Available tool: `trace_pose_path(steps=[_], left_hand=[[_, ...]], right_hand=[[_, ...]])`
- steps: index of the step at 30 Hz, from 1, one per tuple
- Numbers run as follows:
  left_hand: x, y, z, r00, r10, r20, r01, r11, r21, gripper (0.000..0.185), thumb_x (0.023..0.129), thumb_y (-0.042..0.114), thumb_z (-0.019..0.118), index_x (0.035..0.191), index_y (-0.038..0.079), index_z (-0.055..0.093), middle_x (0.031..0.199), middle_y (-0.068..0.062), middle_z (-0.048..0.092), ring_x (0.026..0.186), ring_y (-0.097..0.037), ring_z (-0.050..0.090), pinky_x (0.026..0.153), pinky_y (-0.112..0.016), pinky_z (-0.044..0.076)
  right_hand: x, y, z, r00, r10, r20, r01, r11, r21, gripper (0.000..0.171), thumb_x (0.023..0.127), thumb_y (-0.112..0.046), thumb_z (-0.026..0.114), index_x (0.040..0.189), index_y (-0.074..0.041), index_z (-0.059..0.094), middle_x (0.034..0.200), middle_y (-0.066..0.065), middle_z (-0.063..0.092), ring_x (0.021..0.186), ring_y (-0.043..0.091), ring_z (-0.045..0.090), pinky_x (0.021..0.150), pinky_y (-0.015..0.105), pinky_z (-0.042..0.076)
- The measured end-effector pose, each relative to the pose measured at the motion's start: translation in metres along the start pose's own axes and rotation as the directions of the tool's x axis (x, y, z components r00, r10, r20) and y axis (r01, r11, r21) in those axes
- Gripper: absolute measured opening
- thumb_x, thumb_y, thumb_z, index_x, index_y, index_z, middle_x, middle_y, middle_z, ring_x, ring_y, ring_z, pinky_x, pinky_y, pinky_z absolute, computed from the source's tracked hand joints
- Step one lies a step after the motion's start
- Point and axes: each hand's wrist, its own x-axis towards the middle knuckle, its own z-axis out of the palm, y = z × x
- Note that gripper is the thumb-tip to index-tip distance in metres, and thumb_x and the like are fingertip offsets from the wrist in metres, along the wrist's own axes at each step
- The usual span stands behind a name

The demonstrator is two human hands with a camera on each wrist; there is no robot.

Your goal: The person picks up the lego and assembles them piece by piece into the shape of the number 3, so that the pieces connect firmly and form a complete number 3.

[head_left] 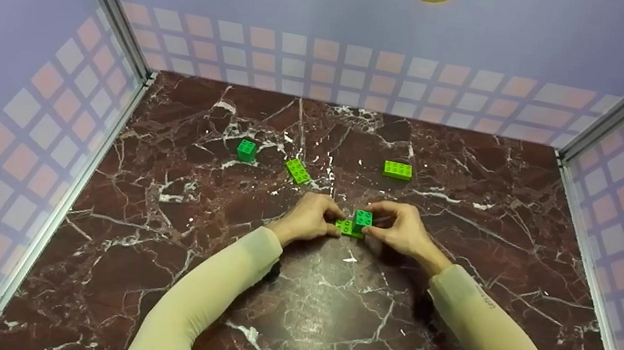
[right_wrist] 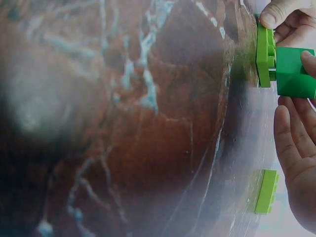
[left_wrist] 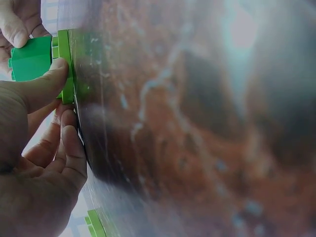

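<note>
Right hand point(head_left: 400, 230): we are pinching a dark green block point(head_left: 363, 221) by its sides, over the lime base brick's point(head_left: 344, 226) right end, seemingly keeping its underside free.
Left hand point(head_left: 311, 219): we are pinching that lime brick's left end, apparently steadying it.
Desk point(head_left: 313, 325): we are seeing a green cube point(head_left: 246, 150), a slanted lime brick point(head_left: 297, 171) and a straight lime brick point(head_left: 398, 170) lying loose.
</note>
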Motion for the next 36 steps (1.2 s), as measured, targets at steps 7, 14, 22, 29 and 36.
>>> trace_pose_path(steps=[7,14,22,29,36], left_hand=[[-0.0008,-0.0002,0.0007,1.000,-0.002,0.000,0.002,1.000,-0.002,0.038,0.082,0.029,0.100,0.117,0.022,0.090,0.108,0.001,0.086,0.095,-0.017,0.076,0.093,-0.038,0.064],[-0.0023,0.0018,0.0000,1.000,-0.009,0.005,0.009,1.000,-0.014,0.038,0.082,0.028,0.100,0.118,0.021,0.089,0.110,-0.001,0.086,0.097,-0.018,0.077,0.094,-0.039,0.064],[-0.0030,0.0028,-0.0007,1.000,0.011,-0.010,-0.011,1.000,-0.007,0.036,0.082,0.026,0.100,0.116,0.021,0.090,0.106,0.000,0.085,0.093,-0.017,0.075,0.090,-0.038,0.063],[-0.0016,0.0023,-0.0016,1.000,0.007,0.000,-0.007,1.000,-0.018,0.036,0.083,0.027,0.100,0.117,0.020,0.090,0.107,-0.001,0.087,0.095,-0.018,0.078,0.090,-0.038,0.065],[-0.0006,0.0036,-0.0018,1.000,0.011,0.005,-0.011,1.000,-0.019,0.037,0.083,0.026,0.101,0.117,0.017,0.089,0.107,-0.005,0.087,0.095,-0.022,0.080,0.091,-0.040,0.066]], right_hand=[[-0.0019,0.0014,0.0017,1.000,0.008,0.008,-0.008,1.000,0.013,0.041,0.086,0.000,0.092,0.126,0.000,0.081,0.114,0.023,0.086,0.101,0.033,0.084,0.088,0.026,0.068],[-0.0031,0.0028,0.0036,1.000,0.005,0.013,-0.006,1.000,0.007,0.042,0.086,-0.002,0.093,0.126,-0.001,0.081,0.115,0.022,0.086,0.102,0.035,0.084,0.087,0.025,0.067],[-0.0027,0.0023,0.0059,1.000,-0.011,-0.003,0.011,1.000,0.000,0.040,0.085,0.001,0.093,0.123,0.002,0.081,0.112,0.023,0.086,0.097,0.028,0.084,0.085,0.022,0.067],[-0.0015,-0.0019,0.0076,1.000,-0.005,-0.025,0.004,0.999,-0.043,0.038,0.084,-0.003,0.095,0.120,0.000,0.083,0.109,0.020,0.087,0.096,0.032,0.085,0.086,0.031,0.070],[-0.0014,-0.0010,0.0088,0.999,0.009,-0.042,-0.011,0.999,-0.044,0.037,0.082,-0.002,0.097,0.116,-0.001,0.084,0.109,0.020,0.086,0.096,0.031,0.085,0.085,0.025,0.068]])
